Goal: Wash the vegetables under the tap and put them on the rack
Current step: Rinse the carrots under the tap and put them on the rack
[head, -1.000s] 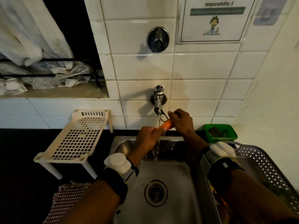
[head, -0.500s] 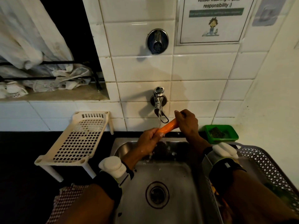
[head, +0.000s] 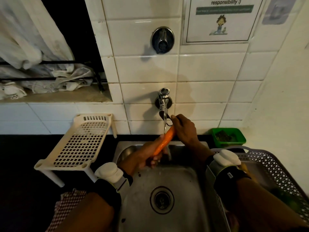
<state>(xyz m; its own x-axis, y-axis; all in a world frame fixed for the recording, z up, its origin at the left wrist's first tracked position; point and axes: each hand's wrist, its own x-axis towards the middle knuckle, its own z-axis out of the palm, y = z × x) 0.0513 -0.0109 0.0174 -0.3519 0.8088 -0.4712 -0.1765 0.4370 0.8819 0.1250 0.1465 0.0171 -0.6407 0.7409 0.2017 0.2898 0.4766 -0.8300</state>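
Left hand [head: 143,158]: fingers curled round the lower end of the carrot [head: 164,141], gripping it over the sink [head: 184,190].
Right hand [head: 183,129]: fingers closed over the upper end of the carrot, just under the tap [head: 163,104]; whether it grips firmly or merely rubs cannot be told.
Carrot, position: held between both hands, clear of the sink floor, in the running stream of water [head: 164,126].
Carrot, long axis: slanted, low end toward the left hand and nearer the person, high end toward the right hand and the tiled wall.
Step in hand (judgement): rinsing; the carrot is wet and not yet on the rack.
Rack [head: 80,141]: cream, slotted, standing on the dark table [head: 25,156] to the left of the left hand, well apart from the carrot; nothing seen on it.
Governing relation: the rack lies to the left of both hands, so the left hand is the nearer one and already holds the carrot's low end; transfer would likely fall to it, with the right hand letting go.
Basket [head: 275,166]: perforated, just right of the right forearm; contents dim, something green visible.
Green tray [head: 229,137]: beyond the right hand, against the wall.
Risk (judgement): wet carrot may slip during a one-handed carry.
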